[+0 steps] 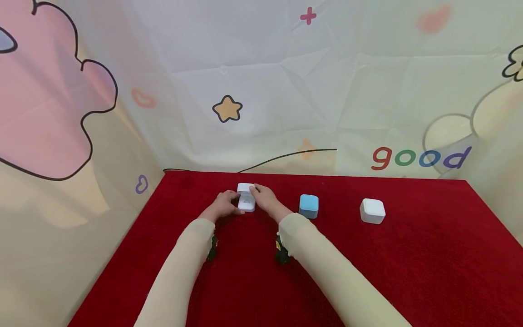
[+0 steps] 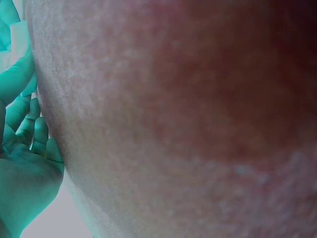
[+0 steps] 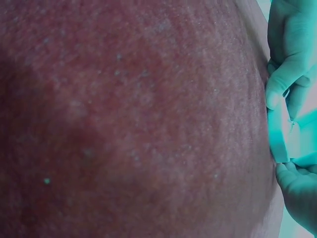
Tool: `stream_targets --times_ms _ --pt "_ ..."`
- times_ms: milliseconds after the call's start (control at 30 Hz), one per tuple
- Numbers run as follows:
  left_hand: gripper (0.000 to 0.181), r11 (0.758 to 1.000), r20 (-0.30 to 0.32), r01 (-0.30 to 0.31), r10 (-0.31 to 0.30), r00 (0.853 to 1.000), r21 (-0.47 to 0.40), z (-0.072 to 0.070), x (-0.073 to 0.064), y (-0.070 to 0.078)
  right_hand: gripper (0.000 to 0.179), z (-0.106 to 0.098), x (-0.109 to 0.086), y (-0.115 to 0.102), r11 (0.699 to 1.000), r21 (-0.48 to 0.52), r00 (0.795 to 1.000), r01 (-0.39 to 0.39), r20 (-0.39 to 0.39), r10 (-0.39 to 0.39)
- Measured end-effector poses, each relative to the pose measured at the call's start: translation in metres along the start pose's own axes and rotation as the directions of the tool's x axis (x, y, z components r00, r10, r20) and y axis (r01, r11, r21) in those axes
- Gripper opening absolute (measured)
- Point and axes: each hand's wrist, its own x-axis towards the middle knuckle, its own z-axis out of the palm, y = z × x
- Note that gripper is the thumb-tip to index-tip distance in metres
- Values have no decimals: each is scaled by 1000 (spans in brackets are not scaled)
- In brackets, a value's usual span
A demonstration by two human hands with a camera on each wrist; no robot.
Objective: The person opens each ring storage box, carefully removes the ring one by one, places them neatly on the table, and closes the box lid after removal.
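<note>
A small white ring box [image 1: 246, 204] stands on the red cloth with its lid [image 1: 245, 187] raised, and a tiny shape sits in its pale inside, too small to make out. On its left side, my left hand [image 1: 222, 205] holds the base, thumb low by the front corner. My right hand [image 1: 267, 200] pinches the lid from the right, thumb on its front. At the right edge of the right wrist view the white box [image 3: 279, 131] appears between both hands, tinted green. Mostly cloth fills the left wrist view.
A blue box [image 1: 308, 205] stands right of my right hand, near the sleeve. Farther right is another white box [image 1: 372, 211]; both have their lids down. Red cloth [image 1: 429, 254] covers the table. A printed curtain [image 1: 278, 113] hangs behind it and at the sides.
</note>
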Motion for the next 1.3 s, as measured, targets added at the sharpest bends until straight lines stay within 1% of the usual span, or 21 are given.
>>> stream_targets --times_ms 300,533,700,867,1100,1300 --pt "68 1000 0 13 -13 1000 -1 0 0 1 54 -1 1 2 999 50 1000 -17 2 17" --pt "66 999 -9 21 -21 1000 -25 1 2 -1 55 0 2 0 1000 24 1000 -19 -13 19" --pt "67 1000 -13 20 -21 1000 -24 3 3 -4 55 0 2 -1 1000 7 999 -21 -25 21" --pt "66 1000 -6 23 -23 1000 -20 1 2 -2 55 0 3 -1 1000 2 999 -19 -25 19" --pt "67 999 3 21 -21 1000 -33 0 -1 -1 56 -2 6 1 996 81 999 -42 9 42" --pt "68 999 9 18 -18 1000 -35 0 -1 -1 56 -3 7 1 992 107 998 -61 8 60"
